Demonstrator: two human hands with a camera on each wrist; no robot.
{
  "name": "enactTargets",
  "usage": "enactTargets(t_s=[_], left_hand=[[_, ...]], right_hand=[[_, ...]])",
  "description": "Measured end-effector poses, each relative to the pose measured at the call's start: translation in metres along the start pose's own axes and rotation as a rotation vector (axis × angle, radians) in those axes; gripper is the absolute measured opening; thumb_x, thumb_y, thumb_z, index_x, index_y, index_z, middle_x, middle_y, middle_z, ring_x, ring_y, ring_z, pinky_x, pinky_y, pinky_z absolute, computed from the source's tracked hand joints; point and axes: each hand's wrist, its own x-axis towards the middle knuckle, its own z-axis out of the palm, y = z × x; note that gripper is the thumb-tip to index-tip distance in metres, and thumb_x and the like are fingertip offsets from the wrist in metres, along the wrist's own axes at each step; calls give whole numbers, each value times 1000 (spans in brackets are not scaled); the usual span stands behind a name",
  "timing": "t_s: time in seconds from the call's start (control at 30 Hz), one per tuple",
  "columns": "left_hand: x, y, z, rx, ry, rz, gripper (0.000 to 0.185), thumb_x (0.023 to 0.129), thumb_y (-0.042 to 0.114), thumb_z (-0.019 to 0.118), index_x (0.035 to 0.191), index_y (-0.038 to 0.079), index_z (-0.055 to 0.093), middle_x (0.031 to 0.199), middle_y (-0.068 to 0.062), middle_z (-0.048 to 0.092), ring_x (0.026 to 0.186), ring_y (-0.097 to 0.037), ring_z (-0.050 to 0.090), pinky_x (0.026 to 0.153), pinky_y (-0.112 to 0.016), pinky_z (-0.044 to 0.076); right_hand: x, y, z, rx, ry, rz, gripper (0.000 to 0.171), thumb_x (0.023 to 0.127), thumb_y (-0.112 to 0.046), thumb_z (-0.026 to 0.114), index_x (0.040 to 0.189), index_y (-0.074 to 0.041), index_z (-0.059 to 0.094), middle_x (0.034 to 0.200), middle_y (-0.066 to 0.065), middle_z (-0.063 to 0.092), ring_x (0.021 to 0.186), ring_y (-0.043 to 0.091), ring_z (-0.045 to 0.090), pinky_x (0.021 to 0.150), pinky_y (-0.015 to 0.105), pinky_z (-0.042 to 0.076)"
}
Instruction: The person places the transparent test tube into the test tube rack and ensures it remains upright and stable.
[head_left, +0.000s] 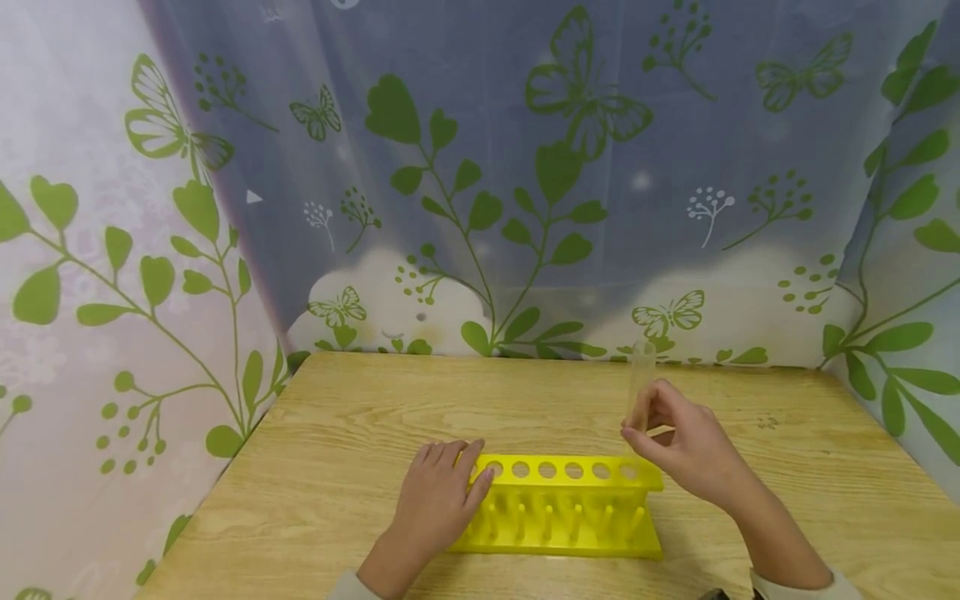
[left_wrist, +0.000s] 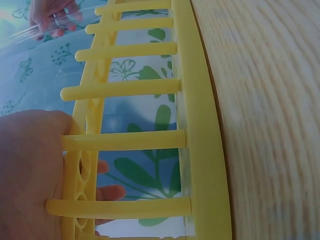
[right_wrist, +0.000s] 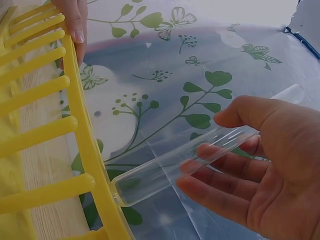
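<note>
A yellow test tube rack [head_left: 558, 550] stands on the table, a row of holes along its top bar and pegs below. My left hand [head_left: 442, 496] grips the left end of that top bar, thumb in front and fingers behind, as the left wrist view also shows. Between thumb and fingers my right hand [head_left: 693, 446] pinches a clear test tube [right_wrist: 160, 177], nearly upright above the rack's right end. The tube's lower end is right by the top bar in the right wrist view; whether it touches, I cannot tell. No other tube shows in the rack.
The wood-grain table [head_left: 360, 400] reaches back to a blue and white curtain [head_left: 480, 167] printed with green leaves and butterflies. More printed cloth [head_left: 97, 250] hangs along the left side. A small dark object [head_left: 714, 594] shows at the bottom edge near the right sleeve.
</note>
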Motion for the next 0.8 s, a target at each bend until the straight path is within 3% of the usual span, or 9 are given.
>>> enactTargets(t_s=[0.5, 0.8], left_hand=[[-1, 0, 3, 6, 43, 2, 48, 103, 46, 39, 133, 14, 58, 118, -5, 63, 109, -24, 59, 99, -44, 42], [0, -1, 3, -1, 23, -6, 47, 103, 46, 39, 132, 15, 59, 119, -6, 63, 110, -24, 58, 100, -44, 41]], right_hand=[[1, 4, 0, -42, -18, 10, 19, 93, -7, 65, 92, -12, 46, 90, 3, 62, 83, 13, 66, 62, 27, 57], [2, 5, 1, -52, -18, 7, 18, 93, -7, 64, 93, -12, 47, 91, 3, 61, 84, 17, 66, 63, 26, 57]])
